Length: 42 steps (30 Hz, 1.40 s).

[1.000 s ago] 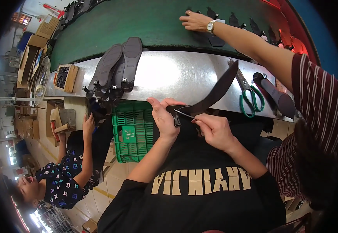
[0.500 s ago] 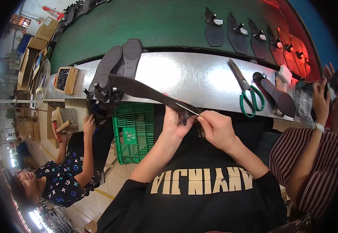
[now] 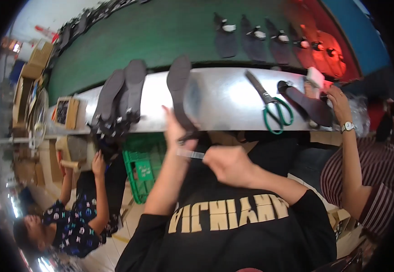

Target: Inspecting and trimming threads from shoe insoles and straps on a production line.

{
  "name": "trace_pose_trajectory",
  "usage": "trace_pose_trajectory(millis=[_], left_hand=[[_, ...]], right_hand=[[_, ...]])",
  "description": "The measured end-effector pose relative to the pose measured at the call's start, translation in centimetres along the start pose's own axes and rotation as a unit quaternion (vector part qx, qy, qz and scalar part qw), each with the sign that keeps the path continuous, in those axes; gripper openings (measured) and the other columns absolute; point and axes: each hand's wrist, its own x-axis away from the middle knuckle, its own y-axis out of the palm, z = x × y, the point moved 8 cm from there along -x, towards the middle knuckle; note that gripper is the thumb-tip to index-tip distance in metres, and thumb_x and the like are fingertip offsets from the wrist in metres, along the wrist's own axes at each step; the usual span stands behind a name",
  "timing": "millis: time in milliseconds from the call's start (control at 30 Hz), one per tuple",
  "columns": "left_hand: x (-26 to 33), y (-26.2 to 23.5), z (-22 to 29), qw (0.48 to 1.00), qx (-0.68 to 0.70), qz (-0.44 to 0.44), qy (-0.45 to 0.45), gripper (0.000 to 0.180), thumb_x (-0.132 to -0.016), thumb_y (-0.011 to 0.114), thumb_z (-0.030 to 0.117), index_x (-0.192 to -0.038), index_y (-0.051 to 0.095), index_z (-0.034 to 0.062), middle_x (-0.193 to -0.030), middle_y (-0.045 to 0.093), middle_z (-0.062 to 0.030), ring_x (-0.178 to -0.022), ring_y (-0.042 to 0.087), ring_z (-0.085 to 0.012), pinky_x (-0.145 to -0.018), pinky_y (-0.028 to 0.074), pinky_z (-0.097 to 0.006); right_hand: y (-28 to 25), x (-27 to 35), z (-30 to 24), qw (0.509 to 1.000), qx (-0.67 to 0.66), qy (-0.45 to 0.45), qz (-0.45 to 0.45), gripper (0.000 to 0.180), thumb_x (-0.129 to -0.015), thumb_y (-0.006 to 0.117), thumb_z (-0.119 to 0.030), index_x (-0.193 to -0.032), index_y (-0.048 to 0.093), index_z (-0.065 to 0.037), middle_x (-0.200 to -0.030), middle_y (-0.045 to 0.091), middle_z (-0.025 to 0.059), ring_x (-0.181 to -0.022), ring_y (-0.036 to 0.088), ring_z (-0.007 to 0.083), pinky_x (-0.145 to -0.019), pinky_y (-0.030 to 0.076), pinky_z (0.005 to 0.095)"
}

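Note:
My left hand (image 3: 174,131) is closed around the strap end of a dark brown sandal (image 3: 179,84); its sole stands nearly upright over the metal bench. In my right hand (image 3: 228,165), just below and to the right, is a slim silvery tool (image 3: 190,154) whose kind is blurred by motion. The tool's tip is close to my left wrist; whether they touch I cannot tell. More dark sandals (image 3: 134,86) lie in a pile to the left on the bench. Green-handled scissors (image 3: 276,111) rest to the right, beside another sandal (image 3: 308,105).
A green belt (image 3: 151,38) runs behind the metal bench (image 3: 224,90), with sandals in a row at its right. A wooden box (image 3: 72,113) of small dark parts sits at the left, a green crate (image 3: 136,174) below. Co-workers flank me; one's hand (image 3: 339,103) reaches in at the right.
The sandal has swung from slanting leftward to nearly upright. My right hand has drawn the tool away from the strap, down and left. The right co-worker's hand has come onto the bench.

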Motion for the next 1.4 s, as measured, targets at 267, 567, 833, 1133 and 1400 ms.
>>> trace_pose_trajectory(millis=[267,567,833,1133,1400], left_hand=[[-1.1,-7.1,30.9,0.784,-0.457,0.202,0.369,0.068,-0.095,0.045,0.060,-0.070,0.067,0.0008,-0.059,0.053,-0.0005,-0.059,0.045,-0.0142,-0.056,0.039,-0.034],[3.8,-7.6,36.1,0.503,-0.656,0.325,0.460,0.040,-0.088,0.062,0.042,-0.088,0.071,0.0026,-0.083,0.070,-0.0107,-0.075,0.066,-0.0205,-0.067,0.050,-0.034],[7.3,5.5,1.1,0.970,-0.094,-0.207,-0.082,0.054,-0.098,0.045,0.044,-0.135,0.048,0.0044,-0.115,0.062,-0.0083,-0.092,0.063,-0.0170,-0.061,0.057,-0.026],[8.2,-2.6,-4.6,0.968,0.051,0.038,-0.244,0.019,-0.093,0.061,0.020,-0.108,0.062,0.0092,-0.094,0.066,-0.0001,-0.083,0.065,-0.0126,-0.068,0.058,-0.026],[8.2,-1.9,-8.7,0.942,0.110,0.085,-0.305,0.016,-0.092,0.064,0.032,-0.094,0.063,0.0166,-0.081,0.065,0.0046,-0.065,0.057,-0.0077,-0.047,0.039,-0.021]], right_hand=[[-20.9,0.7,12.3,0.897,0.272,0.214,0.277,0.044,-0.081,0.069,-0.020,-0.119,0.059,0.000,-0.065,0.057,0.0114,-0.065,0.060,0.0286,-0.059,0.046,0.0391],[-21.3,-2.0,6.1,0.925,0.212,0.175,0.262,0.012,-0.081,0.067,-0.011,-0.089,0.062,-0.003,-0.068,0.064,0.0114,-0.060,0.064,0.0230,-0.055,0.048,0.0351],[-4.8,-4.9,0.3,0.998,0.007,-0.029,0.059,0.026,-0.083,0.065,-0.001,-0.108,0.061,-0.004,-0.080,0.062,0.0078,-0.065,0.062,0.0149,-0.058,0.049,0.0267],[0.7,6.2,10.1,0.838,-0.343,0.423,-0.025,0.039,-0.096,0.049,-0.011,-0.135,0.052,-0.007,-0.067,0.056,0.0000,-0.051,0.050,0.0045,-0.046,0.041,0.0187],[4.6,7.0,10.0,0.842,-0.395,0.366,-0.032,0.058,-0.095,0.051,-0.006,-0.149,0.030,-0.011,-0.064,0.054,0.0007,-0.050,0.047,0.0062,-0.045,0.038,0.0199]])
